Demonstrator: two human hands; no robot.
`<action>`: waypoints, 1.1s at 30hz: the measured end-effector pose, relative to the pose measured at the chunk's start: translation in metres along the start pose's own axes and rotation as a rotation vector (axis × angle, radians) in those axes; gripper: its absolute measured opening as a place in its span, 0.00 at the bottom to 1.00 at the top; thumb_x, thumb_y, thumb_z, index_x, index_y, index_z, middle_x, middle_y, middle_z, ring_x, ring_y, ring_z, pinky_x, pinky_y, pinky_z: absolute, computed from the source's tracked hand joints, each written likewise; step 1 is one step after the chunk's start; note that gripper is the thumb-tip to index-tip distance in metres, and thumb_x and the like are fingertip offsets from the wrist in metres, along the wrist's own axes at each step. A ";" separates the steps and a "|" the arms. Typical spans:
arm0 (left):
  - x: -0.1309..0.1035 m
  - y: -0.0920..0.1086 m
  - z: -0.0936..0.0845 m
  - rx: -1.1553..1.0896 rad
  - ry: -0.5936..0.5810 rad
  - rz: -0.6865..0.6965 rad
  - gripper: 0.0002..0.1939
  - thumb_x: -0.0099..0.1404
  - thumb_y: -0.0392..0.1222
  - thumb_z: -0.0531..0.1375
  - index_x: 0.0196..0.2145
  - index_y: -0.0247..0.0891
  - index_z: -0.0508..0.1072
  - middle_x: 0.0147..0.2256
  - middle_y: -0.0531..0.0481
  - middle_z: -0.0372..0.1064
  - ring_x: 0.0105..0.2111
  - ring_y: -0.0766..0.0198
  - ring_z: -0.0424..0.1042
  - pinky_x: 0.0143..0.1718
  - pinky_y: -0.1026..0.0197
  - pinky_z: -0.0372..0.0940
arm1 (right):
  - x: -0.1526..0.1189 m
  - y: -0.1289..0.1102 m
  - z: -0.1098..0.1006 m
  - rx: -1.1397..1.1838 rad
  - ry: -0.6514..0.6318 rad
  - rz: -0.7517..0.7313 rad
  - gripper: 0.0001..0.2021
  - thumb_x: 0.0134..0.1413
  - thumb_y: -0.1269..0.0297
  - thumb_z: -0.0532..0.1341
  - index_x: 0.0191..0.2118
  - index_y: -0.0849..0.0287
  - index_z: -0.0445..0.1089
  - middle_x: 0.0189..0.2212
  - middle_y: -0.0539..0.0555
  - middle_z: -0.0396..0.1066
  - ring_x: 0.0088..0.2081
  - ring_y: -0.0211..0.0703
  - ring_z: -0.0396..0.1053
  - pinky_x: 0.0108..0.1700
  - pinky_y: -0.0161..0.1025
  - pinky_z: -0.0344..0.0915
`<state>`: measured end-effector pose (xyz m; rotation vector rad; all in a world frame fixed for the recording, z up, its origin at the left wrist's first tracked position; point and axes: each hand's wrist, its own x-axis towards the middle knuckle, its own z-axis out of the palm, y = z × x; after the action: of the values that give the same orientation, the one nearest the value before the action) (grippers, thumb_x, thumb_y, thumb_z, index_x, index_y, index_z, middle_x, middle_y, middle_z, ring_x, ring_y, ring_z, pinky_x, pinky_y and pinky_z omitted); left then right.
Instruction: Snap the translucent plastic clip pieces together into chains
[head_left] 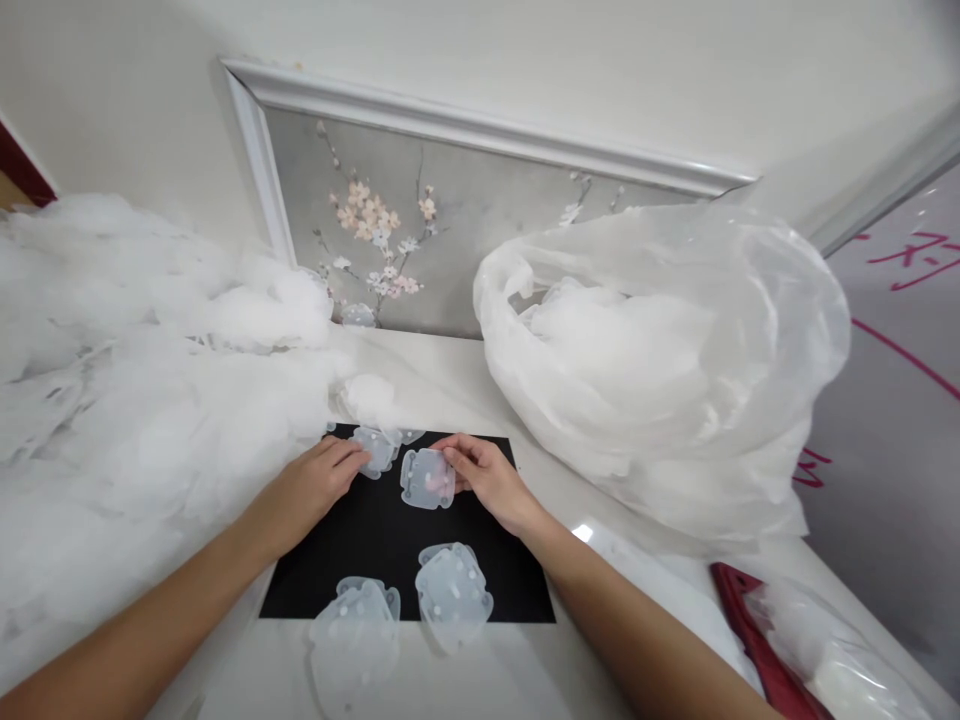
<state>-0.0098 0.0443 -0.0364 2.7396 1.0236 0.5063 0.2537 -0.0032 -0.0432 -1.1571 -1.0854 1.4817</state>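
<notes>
Between the thumb and fingers of my right hand (484,475) is a translucent plastic piece (424,480) with a notched outline and small light dots, held over a black mat (360,540). My left hand (330,468) has its fingertips pinched at the edge of a similar translucent piece (376,448) by the mat's far edge. Two stacks of the same pieces lie at the near edge of the mat: one stack (356,635) at the left, another stack (454,595) at the right, both overlapping onto the white table.
A large heap of translucent pieces (150,400) fills the left side. At the right stands an open clear plastic bag (675,400) with more inside. A red object (750,620) lies near a small clear bag (847,650). Behind is a framed flower picture (450,220).
</notes>
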 end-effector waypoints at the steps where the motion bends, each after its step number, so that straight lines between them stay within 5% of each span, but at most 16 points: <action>1: -0.001 0.000 0.000 0.008 -0.008 0.002 0.19 0.69 0.33 0.47 0.49 0.42 0.73 0.47 0.43 0.73 0.46 0.53 0.70 0.46 0.52 0.68 | 0.000 0.000 -0.001 0.012 -0.005 0.009 0.22 0.47 0.42 0.66 0.38 0.58 0.73 0.28 0.50 0.73 0.29 0.42 0.74 0.33 0.40 0.72; 5: -0.003 0.002 -0.001 -0.008 -0.010 -0.032 0.19 0.67 0.31 0.47 0.45 0.42 0.74 0.41 0.44 0.73 0.41 0.54 0.71 0.40 0.54 0.68 | 0.000 0.002 -0.003 0.041 -0.020 0.039 0.25 0.46 0.39 0.65 0.39 0.58 0.73 0.29 0.51 0.74 0.31 0.44 0.75 0.36 0.42 0.72; 9: 0.002 0.011 -0.007 -0.063 0.140 -0.122 0.17 0.65 0.34 0.48 0.43 0.41 0.75 0.36 0.45 0.72 0.36 0.55 0.70 0.39 0.54 0.66 | 0.000 0.003 -0.004 0.006 -0.016 0.030 0.25 0.47 0.41 0.65 0.40 0.58 0.73 0.29 0.51 0.74 0.31 0.42 0.74 0.37 0.42 0.72; 15: 0.007 0.027 -0.022 -0.369 0.356 -0.480 0.16 0.66 0.45 0.53 0.45 0.41 0.76 0.34 0.50 0.69 0.25 0.65 0.63 0.27 0.63 0.62 | 0.001 0.004 -0.006 -0.016 -0.052 0.026 0.21 0.48 0.46 0.67 0.40 0.58 0.73 0.30 0.51 0.75 0.32 0.40 0.74 0.39 0.41 0.72; 20: 0.007 0.024 -0.014 -0.851 0.180 -0.706 0.24 0.63 0.58 0.58 0.50 0.41 0.75 0.33 0.50 0.75 0.29 0.61 0.71 0.32 0.62 0.66 | 0.000 0.004 -0.008 -0.010 -0.066 0.009 0.20 0.50 0.46 0.66 0.40 0.58 0.74 0.30 0.50 0.74 0.31 0.39 0.73 0.38 0.40 0.72; 28: 0.006 0.023 -0.013 -1.098 0.020 -0.756 0.32 0.61 0.66 0.57 0.55 0.45 0.71 0.46 0.44 0.75 0.49 0.50 0.72 0.48 0.53 0.68 | 0.000 0.006 -0.007 -0.043 -0.062 -0.017 0.22 0.50 0.43 0.64 0.40 0.57 0.74 0.29 0.50 0.73 0.29 0.39 0.72 0.36 0.40 0.71; 33: 0.005 0.019 -0.014 -1.281 -0.039 -0.738 0.35 0.60 0.69 0.57 0.58 0.45 0.69 0.45 0.43 0.78 0.50 0.50 0.74 0.53 0.50 0.66 | 0.001 0.008 -0.008 -0.055 -0.049 -0.025 0.23 0.50 0.41 0.64 0.40 0.57 0.74 0.29 0.50 0.73 0.29 0.39 0.72 0.36 0.40 0.71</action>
<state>0.0001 0.0338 -0.0171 1.1666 1.0449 0.6337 0.2599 -0.0028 -0.0523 -1.1463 -1.1760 1.4763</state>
